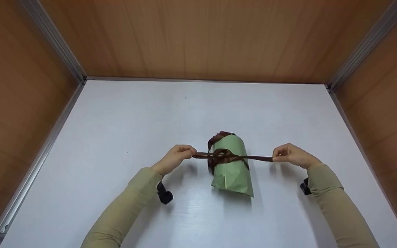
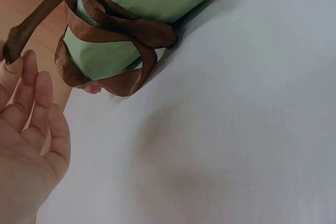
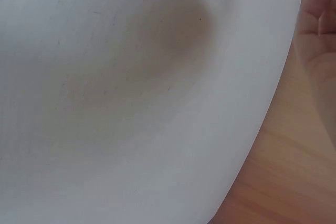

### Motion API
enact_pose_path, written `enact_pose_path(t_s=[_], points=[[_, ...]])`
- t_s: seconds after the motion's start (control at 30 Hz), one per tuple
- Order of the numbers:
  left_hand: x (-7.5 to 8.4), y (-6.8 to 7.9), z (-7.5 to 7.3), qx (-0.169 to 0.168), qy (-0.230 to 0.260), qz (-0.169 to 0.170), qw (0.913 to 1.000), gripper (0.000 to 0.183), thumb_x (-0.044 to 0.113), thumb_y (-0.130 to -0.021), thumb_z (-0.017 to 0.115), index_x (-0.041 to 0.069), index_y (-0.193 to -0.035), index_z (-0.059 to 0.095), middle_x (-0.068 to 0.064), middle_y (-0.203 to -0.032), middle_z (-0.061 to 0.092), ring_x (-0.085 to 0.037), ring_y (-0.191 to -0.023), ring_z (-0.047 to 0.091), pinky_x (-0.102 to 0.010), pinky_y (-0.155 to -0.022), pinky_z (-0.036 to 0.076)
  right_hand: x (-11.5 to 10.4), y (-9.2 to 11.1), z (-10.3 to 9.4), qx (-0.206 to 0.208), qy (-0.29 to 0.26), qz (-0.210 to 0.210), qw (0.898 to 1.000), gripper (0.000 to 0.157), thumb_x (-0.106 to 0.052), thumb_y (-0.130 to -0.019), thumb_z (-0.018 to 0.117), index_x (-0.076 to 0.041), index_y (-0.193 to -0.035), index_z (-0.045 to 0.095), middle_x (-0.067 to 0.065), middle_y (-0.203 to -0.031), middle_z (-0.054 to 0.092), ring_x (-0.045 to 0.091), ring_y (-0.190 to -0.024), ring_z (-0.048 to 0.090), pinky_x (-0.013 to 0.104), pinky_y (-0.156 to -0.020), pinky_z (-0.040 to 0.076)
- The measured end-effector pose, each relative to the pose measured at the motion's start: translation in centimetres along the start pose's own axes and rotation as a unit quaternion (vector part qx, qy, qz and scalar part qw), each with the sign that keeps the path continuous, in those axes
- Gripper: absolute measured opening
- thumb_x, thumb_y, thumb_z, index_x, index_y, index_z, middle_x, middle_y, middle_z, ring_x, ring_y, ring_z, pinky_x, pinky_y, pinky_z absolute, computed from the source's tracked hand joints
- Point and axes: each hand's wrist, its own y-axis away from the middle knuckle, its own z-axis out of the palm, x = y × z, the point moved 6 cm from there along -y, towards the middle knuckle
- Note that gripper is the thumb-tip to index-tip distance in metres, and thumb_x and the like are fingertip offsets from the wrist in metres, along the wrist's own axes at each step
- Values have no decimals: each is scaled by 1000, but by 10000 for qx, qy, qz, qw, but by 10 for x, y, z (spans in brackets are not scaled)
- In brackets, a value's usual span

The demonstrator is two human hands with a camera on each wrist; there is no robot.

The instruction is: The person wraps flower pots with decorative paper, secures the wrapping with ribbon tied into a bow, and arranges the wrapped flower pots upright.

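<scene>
A bundle wrapped in green paper (image 1: 233,176) lies on the white table, a brown satin ribbon (image 1: 260,158) tied round its middle. Loops of the ribbon lie over the paper, and more of it bunches at the far left end. To the left, my left hand (image 1: 173,159) pinches the ribbon between thumb and fingertips. On the other side my right hand (image 1: 295,156) pinches the ribbon too. Between both hands the ribbon runs nearly straight across the bundle. In the left wrist view a small pink bit (image 2: 92,89) peeks out below the ribbon; the right wrist view shows only part of that hand.
The white tabletop (image 1: 133,113) surrounds the bundle. Wood-grain panels (image 1: 198,41) with metal edging (image 1: 59,44) stand at the back and on both sides. A dark wrist device (image 1: 165,193) hangs below the left cuff, and another dark device (image 1: 305,186) below the right.
</scene>
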Motion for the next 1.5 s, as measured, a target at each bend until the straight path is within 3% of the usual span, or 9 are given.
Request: enact_pose_path(t_s=[0.2,0.3,0.43,0.7,0.83,1.0,1.13,1.27,1.5], points=[[10,-7,3,-8,394,109,9992,21,13,-96,49,10,-79,61,5,-74,53,-14,-77,48,-38,-83,42,1,-1,-4,297,-515,245,9979,19,-16,-90,62,3,-89,60,-1,-81,59,13,-82,52,34,-85,42],[16,-12,6,155,776,66,9968,23,12,-97,47,10,-76,56,4,-65,47,-11,-64,43,-30,-69,37,-3,-6,-5,380,-991,259,9940,10,-14,-93,56,-6,-88,60,-4,-74,57,9,-75,54,29,-80,49],[21,-18,11,536,1274,-86,9904,22,12,-99,45,10,-81,56,5,-65,56,-6,-61,52,-22,-65,45,-12,-14,-3,594,-1804,172,9817,14,-13,-97,51,-14,-84,58,-8,-65,57,6,-65,54,24,-72,51],[28,-30,21,1228,1929,-192,9733,19,10,-102,40,4,-90,54,3,-77,67,-5,-70,61,-18,-70,49,-21,-29,7,1026,-3097,379,9445,24,-10,-99,47,-16,-80,60,-8,-64,62,4,-60,58,21,-65,51],[27,-34,24,1397,2162,-204,9661,16,6,-101,38,-2,-102,52,-5,-93,66,-8,-79,61,-27,-87,50,-22,-34,11,1219,-3603,438,9238,29,-8,-99,44,-16,-77,61,-8,-64,63,4,-62,60,21,-67,52],[29,-39,30,1152,1820,-71,9765,31,5,-100,37,-7,-127,46,-21,-122,55,-23,-104,58,-40,-104,41,-26,-40,18,1072,-4010,437,9087,25,-7,-100,41,-13,-83,59,-4,-76,68,7,-75,65,23,-77,54],[28,-42,31,979,1278,-19,9870,41,8,-100,40,-2,-140,39,-24,-131,52,-33,-117,55,-39,-104,42,-28,-44,24,841,-3715,453,9235,13,-12,-102,39,-7,-105,51,-2,-96,67,12,-89,65,25,-85,51],[29,-39,25,1247,461,-86,9911,46,10,-97,45,5,-142,38,-24,-136,46,-34,-122,51,-43,-102,42,-30,-44,26,653,-3321,450,9399,27,-16,-102,40,-1,-124,41,2,-114,60,16,-102,61,28,-92,48],[27,-27,20,1459,-422,-544,9869,47,20,-93,51,3,-135,40,-25,-132,35,-35,-119,46,-45,-97,41,-23,-31,19,528,-2542,739,9629,32,-24,-100,46,-2,-124,45,3,-116,55,21,-110,55,28,-91,47]])
